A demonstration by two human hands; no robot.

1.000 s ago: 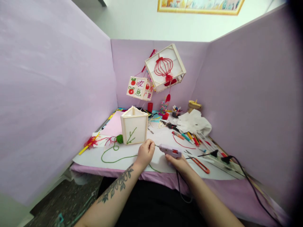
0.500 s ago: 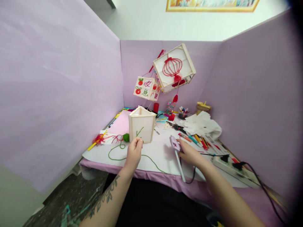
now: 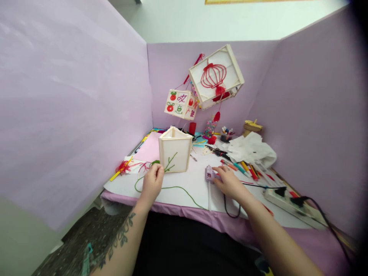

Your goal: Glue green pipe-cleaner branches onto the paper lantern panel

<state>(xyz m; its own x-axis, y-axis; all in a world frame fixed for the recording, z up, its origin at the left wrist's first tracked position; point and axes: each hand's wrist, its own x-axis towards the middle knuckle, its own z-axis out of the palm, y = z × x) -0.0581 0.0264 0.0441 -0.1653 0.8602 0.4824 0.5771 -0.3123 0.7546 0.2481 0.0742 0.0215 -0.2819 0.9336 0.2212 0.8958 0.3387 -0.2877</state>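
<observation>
A three-sided paper lantern (image 3: 178, 153) with a wooden stick frame stands upright on the table. A green yarn branch (image 3: 170, 163) runs up its front panel. My left hand (image 3: 153, 181) is closed by the lantern's lower left corner; what its fingers hold, if anything, is hidden. Green yarn (image 3: 181, 187) trails across the table behind my left wrist, and its ball (image 3: 155, 162) is partly covered by that hand. A pale purple glue gun (image 3: 209, 173) lies at the front with a glue stick (image 3: 209, 195) pointing toward me. My right hand (image 3: 229, 182) grips it lightly, fingers over its right side.
Two decorated lanterns, a large one (image 3: 215, 76) and a smaller one (image 3: 181, 104), hang at the back. Markers (image 3: 244, 168), crumpled white paper (image 3: 253, 149) and a power strip (image 3: 293, 209) with cables lie right. Red yarn (image 3: 123, 167) lies left. Purple partitions surround the table.
My left hand has moved left and off the lantern's front, uncovering the green branch's lower part. The glue gun has turned and come down onto the table under my right hand.
</observation>
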